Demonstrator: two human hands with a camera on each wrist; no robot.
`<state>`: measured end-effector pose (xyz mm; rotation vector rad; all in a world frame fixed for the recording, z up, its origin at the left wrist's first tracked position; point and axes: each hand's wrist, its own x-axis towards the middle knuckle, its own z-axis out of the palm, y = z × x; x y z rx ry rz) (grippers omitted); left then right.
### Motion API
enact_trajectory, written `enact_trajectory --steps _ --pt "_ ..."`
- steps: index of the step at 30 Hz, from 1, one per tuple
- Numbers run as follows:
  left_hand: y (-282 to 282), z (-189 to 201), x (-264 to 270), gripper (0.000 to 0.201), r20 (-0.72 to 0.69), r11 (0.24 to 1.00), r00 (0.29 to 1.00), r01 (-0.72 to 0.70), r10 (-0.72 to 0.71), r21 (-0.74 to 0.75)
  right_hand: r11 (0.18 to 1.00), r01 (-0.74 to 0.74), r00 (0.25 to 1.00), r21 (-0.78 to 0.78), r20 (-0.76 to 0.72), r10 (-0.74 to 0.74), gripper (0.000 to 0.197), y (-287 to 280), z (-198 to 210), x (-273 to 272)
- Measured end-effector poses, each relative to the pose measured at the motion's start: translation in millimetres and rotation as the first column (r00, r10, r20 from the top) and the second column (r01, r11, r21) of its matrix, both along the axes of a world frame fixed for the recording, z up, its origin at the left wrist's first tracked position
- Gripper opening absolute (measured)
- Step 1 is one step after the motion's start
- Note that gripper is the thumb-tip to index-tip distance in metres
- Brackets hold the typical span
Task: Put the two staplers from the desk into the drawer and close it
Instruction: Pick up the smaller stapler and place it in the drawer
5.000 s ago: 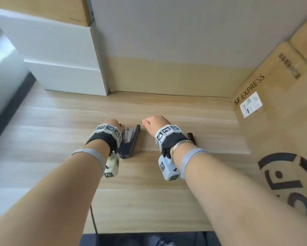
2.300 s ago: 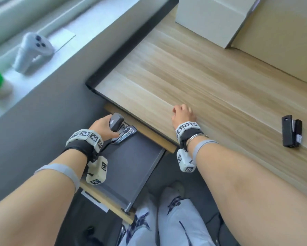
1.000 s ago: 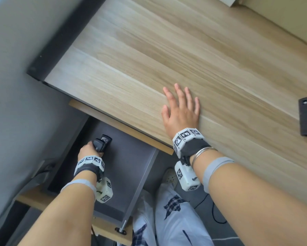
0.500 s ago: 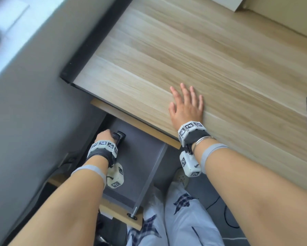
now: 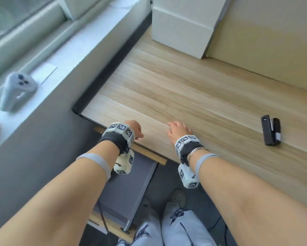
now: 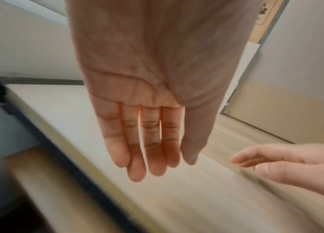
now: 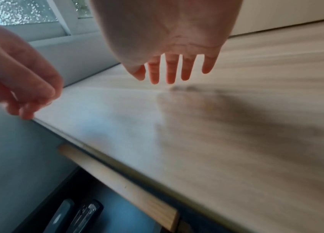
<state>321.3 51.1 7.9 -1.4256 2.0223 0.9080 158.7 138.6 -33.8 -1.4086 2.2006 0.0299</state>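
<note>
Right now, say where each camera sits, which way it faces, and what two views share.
Head: above, looking down at desk, stapler, open drawer; both forearms show.
Left wrist: under the wrist, looking along the left hand over the desk edge.
Right wrist: likewise, along the right hand; second stapler in the drawer.
Both wrist views share the other hand.

Daylight from the window (image 5: 16, 18) at ten o'clock brightens the desk (image 5: 184, 96), both wrist views smear with motion blur, and edges bow outward.

No readable text, brand or number anywhere. Wrist bands (image 5: 121, 127) carry only black-and-white square marker patterns, not lettering.
</note>
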Motion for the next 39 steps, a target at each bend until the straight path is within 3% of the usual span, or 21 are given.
enact_trajectory --steps 4,11,21,24,30,36,39 --pt "1 13 -55 0.033 -0.047 0.999 0.999 0.021 -0.022 -0.033 0.996 0.085 0.995 0.017 -0.056 -0.084 0.042 12 18 -46" --pt "13 -6 -149 0.028 -0.095 0.995 0.992 0.081 -0.087 -0.061 0.95 0.303 0.945 0.081 -0.155 -0.288 0.044 47 31 -151" --pt "24 -21 -250 0.033 -0.105 0.99 0.987 0.115 -0.123 -0.081 0.771 0.633 0.735 -0.062 -0.263 -0.625 0.05 94 16 -273" --pt "26 -25 -265 0.034 -0.09 0.989 0.99 0.099 -0.11 -0.11 0.695 0.715 0.665 -0.074 -0.237 -0.709 0.042 99 4 -293" --pt "24 -35 -270 0.031 -0.094 0.986 0.991 0.084 -0.098 -0.143 0.561 0.826 0.552 -0.057 -0.116 -0.826 0.054 92 -17 -303" --pt "19 -38 -267 0.03 -0.106 0.987 0.99 0.073 -0.089 -0.146 0.534 0.844 0.536 0.041 -0.079 -0.841 0.062 91 -15 -310" --pt "19 -39 -262 0.03 -0.105 0.986 0.99 0.081 -0.097 -0.144 0.565 0.813 0.578 0.138 -0.077 -0.813 0.07 90 -6 -304"
